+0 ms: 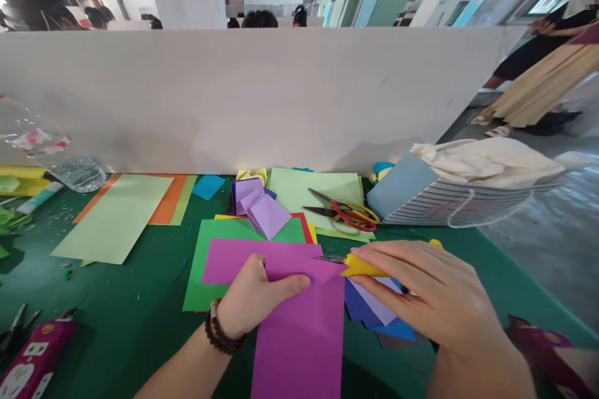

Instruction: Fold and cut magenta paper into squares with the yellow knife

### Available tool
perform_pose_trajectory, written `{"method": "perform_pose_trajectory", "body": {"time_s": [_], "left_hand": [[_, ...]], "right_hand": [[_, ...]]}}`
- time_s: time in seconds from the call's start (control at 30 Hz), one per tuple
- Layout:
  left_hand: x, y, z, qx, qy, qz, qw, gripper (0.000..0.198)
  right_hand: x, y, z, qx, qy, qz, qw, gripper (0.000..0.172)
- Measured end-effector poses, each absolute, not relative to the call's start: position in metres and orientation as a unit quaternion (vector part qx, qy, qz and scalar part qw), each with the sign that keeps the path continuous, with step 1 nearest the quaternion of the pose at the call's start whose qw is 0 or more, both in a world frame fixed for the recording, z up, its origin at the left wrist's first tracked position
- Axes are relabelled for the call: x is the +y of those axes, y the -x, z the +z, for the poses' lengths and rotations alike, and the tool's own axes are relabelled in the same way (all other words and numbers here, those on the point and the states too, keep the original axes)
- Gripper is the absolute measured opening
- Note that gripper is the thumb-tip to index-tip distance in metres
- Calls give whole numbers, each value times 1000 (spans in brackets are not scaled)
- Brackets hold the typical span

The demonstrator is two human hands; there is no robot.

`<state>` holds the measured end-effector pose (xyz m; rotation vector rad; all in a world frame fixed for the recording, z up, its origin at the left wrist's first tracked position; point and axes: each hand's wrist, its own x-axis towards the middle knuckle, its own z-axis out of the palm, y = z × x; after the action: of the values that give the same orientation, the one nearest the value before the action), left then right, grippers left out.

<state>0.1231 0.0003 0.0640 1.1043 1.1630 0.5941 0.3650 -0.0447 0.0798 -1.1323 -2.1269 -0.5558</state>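
Note:
My left hand (255,299), with a dark beaded bracelet at the wrist, presses a purple sheet of paper (299,336), thumb on top and fingers curled. My right hand (421,293) is closed around yellow-handled scissors (365,266), mostly hidden by the fingers. Their metal blade points left and meets the sheet's upper right edge. The purple sheet lies partly over a green sheet (201,268). Folded lilac paper pieces (266,209) rest just behind it. Blue and lilac papers (374,305) lie under my right hand.
Red-and-yellow-handled scissors (355,215) lie on pale green paper. A striped paper bag (444,199) stands right. Pale green and orange sheets (116,218), a plastic bottle (51,143) and a magenta power strip (40,358) are left. A white partition (224,100) borders the back.

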Motion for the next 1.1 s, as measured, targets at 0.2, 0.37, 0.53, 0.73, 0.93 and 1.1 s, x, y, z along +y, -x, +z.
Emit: {"method": "perform_pose_trajectory", "body": {"time_s": [0.2, 0.37, 0.53, 0.73, 0.93, 1.1], "left_hand": [[1, -123, 67, 431, -512, 254, 699, 45], [1, -124, 66, 390, -549, 301, 676, 43], [2, -121, 62, 429, -551, 271, 663, 44], [2, -122, 61, 452, -530, 270, 665, 48], [1, -124, 63, 425, -507, 278, 696, 50], [2, -121, 64, 426, -533, 251, 687, 52]], "right_hand": [[-48, -372, 81, -806, 441, -202, 338, 24], [-50, -371, 83, -802, 446, -198, 345, 22], [-51, -368, 83, -804, 444, -218, 330, 19], [-49, -360, 83, -808, 437, -218, 330, 18], [-49, -357, 83, -807, 441, -211, 332, 18], [-49, -361, 82, -809, 444, -199, 329, 20]]}}
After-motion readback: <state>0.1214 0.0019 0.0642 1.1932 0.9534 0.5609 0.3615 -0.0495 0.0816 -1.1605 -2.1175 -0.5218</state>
